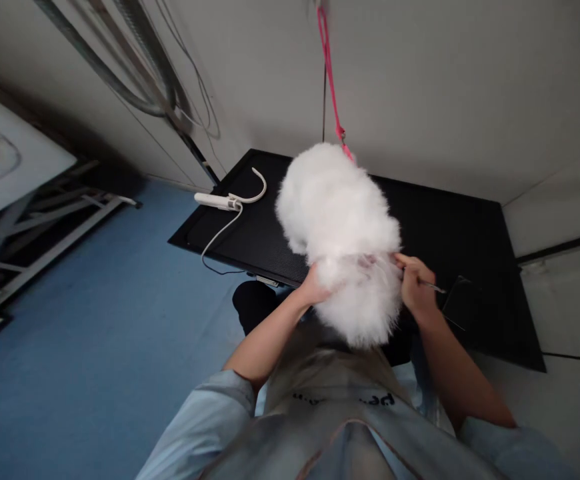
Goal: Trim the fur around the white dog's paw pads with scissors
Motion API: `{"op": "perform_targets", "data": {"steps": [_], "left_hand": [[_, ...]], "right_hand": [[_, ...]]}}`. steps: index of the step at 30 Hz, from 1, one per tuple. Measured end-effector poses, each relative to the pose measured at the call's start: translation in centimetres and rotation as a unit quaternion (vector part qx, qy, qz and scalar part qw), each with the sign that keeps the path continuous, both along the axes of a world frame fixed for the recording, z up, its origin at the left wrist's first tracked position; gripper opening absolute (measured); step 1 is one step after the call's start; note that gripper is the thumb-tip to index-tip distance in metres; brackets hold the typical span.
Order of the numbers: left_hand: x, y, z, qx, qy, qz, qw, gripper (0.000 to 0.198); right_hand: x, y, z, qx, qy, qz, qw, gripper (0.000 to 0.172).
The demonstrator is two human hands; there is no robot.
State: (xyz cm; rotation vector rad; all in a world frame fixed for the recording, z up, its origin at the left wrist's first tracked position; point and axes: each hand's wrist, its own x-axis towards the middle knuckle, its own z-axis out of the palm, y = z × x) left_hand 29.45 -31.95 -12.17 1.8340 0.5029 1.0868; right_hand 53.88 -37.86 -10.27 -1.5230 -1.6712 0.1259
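A fluffy white dog (pixel 335 200) is on a black table, close against my front. At its near end the coat is parted, with a small pinkish patch in the parting. My left hand (pixel 314 288) is closed on the dog's fur at the left of this near end, its fingertips sunk out of sight. On the opposite side, my right hand (pixel 419 283) grips a slim metal tool (pixel 434 287), whose rear end sticks out to the right. The tool's working end is hidden by my fingers and the fur.
The black tabletop (pixel 450 227) stands against a pale wall. A pink leash (pixel 331 73) runs from above down to the dog. On the table's left lies a white corded device (pixel 217 201) with a curved arm. Hoses (pixel 135 40) hang at upper left, above blue floor (pixel 120 320).
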Motion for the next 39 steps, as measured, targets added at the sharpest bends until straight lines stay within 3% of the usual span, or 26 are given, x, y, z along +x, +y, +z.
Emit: {"op": "perform_targets", "data": {"steps": [2, 4, 7, 9, 10, 13, 17, 19, 24, 26, 29, 32, 35, 39], "left_hand": [[0.6, 0.2, 0.3, 0.035, 0.014, -0.033, 0.999, 0.046], [0.9, 0.3, -0.1, 0.02, 0.019, -0.023, 0.999, 0.048], [0.6, 0.2, -1.7, -0.048, 0.031, 0.032, 0.998, 0.047], [0.0, 0.0, -2.9, -0.099, 0.031, 0.054, 0.993, 0.049], [-0.4, -0.2, -3.4, -0.127, 0.021, 0.058, 0.99, 0.053], [-1.5, -1.0, -4.5, -0.239, -0.038, 0.083, 0.967, 0.068], [-1.9, -1.6, -4.9, -0.365, -0.046, 0.116, 0.923, 0.08], [-1.6, -1.6, -5.1, -0.356, -0.013, 0.146, 0.923, 0.07], [-2.1, -2.1, -6.5, -0.368, -0.017, 0.206, 0.907, 0.059], [-3.2, -2.3, -7.0, -0.382, -0.024, 0.2, 0.902, 0.056], [-5.1, -2.5, -7.0, -0.409, -0.028, 0.159, 0.898, 0.052], [-6.6, -2.5, -6.3, -0.449, -0.043, 0.163, 0.878, 0.045], [-7.3, -2.4, -6.0, -0.483, -0.07, 0.179, 0.854, 0.039], [-6.8, -2.1, -6.8, -0.522, -0.107, 0.165, 0.83, 0.036]], "right_hand": [[2.1, -0.5, 3.1, 0.049, -0.084, -0.055, 0.994, 0.053], [2.8, -1.3, 5.9, 0.093, -0.137, -0.079, 0.983, 0.042], [0.4, -1.7, 7.2, 0.1, -0.128, 0.011, 0.987, 0.026], [-2.5, -1.1, 5.5, 0.024, -0.1, 0.115, 0.988, 0.019], [-4.0, -0.6, 4.2, -0.024, -0.081, 0.13, 0.988, 0.02], [-7.5, 0.9, -0.1, -0.091, -0.031, 0.098, 0.99, 0.035], [-9.1, 1.1, -3.9, -0.073, -0.049, 0.079, 0.993, 0.037], [-9.2, 0.6, -5.1, -0.052, -0.053, 0.088, 0.993, 0.037], [-9.7, -1.5, -8.1, -0.023, 0.039, 0.12, 0.992, 0.073], [-10.6, -2.2, -9.0, -0.01, 0.042, 0.12, 0.992, 0.076], [-12.2, -3.0, -9.6, -0.003, 0.004, 0.138, 0.99, 0.057], [-13.7, -3.1, -9.7, 0.003, -0.03, 0.144, 0.989, 0.035], [-14.6, -2.8, -9.9, 0.018, -0.016, 0.143, 0.989, 0.023], [-15.1, -1.9, -10.5, 0.023, 0.018, 0.13, 0.991, 0.015]]}}
